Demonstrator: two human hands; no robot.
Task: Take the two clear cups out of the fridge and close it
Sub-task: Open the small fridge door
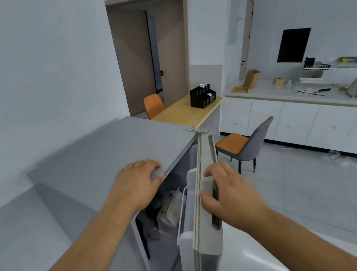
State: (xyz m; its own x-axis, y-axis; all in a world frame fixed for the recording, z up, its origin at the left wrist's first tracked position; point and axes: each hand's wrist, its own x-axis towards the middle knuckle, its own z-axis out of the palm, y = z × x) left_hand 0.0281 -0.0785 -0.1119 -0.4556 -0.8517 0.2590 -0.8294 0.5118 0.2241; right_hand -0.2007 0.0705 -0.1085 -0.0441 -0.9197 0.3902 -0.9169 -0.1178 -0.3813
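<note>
Head cam: fridge door open. Left hand lies flat on the fridge top at its front edge, fingers spread, gripping nothing; right hand is wrapped around the door's outer edge. Interior dim and blurred, can't make out the cups.

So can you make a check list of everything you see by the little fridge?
Surface: grey fridge top, bare apart from the hand.
Job's things: fridge door partly open; clear cups not clearly seen inside.
Clutter: blurry packages inside the fridge.
Grippers: left hand flat on the fridge top's front edge; right hand gripping the door's edge.
Cables: nothing seen.
Surroundings: wooden table with black organizer, two orange-seated chairs, white counter with scattered items.
</note>
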